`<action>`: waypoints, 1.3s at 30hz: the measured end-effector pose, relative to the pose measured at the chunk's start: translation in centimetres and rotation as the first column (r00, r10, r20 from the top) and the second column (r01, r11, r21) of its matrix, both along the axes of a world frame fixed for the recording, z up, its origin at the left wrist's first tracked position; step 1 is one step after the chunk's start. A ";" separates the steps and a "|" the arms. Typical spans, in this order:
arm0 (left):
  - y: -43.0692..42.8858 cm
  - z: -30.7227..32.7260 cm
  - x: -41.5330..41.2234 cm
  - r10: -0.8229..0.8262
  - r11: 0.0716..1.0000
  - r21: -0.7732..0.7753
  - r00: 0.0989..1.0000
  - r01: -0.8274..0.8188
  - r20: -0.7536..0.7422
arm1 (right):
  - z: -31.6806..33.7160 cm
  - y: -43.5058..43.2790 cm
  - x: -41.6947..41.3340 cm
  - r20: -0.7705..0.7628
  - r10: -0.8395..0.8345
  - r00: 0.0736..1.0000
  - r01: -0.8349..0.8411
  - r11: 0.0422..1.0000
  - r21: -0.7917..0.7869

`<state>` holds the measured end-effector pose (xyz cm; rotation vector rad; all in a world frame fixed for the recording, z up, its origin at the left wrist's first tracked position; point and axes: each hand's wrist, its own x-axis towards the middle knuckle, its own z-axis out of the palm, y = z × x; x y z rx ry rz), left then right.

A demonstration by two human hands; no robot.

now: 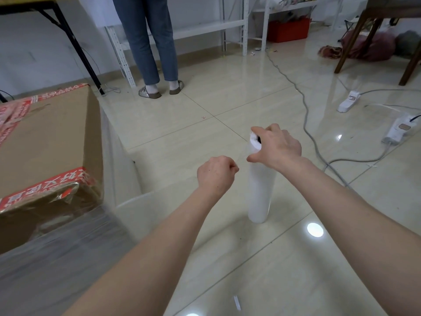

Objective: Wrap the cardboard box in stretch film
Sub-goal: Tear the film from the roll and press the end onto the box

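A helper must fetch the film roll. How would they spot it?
Find the big cardboard box at left. Right of it, on the floor, stands the film roll, right hand on its top. Only it is an upright white cylinder.

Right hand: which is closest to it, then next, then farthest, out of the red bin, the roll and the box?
1. Roll: the right hand holds its top.
2. Box: on the left.
3. Red bin: far back, under the shelves.
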<state>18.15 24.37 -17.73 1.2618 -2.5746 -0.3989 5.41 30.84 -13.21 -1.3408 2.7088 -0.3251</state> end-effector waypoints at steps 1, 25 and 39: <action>0.0 -0.1 -0.2 0.005 1.000 -0.014 1.000 -0.005 -0.007 | 0.1 0.1 0.0 -0.031 0.015 0.999 -0.016 1.000 -0.006; -0.6 -0.2 0.2 -0.181 0.979 -0.102 0.983 0.179 -0.014 | -4.5 0.4 2.4 -0.067 0.162 0.984 -0.169 0.980 -0.107; -1.8 -1.6 3.6 -0.218 0.975 -0.003 0.960 0.221 -0.178 | -5.5 0.3 2.8 0.009 0.176 0.984 -0.172 0.968 -0.184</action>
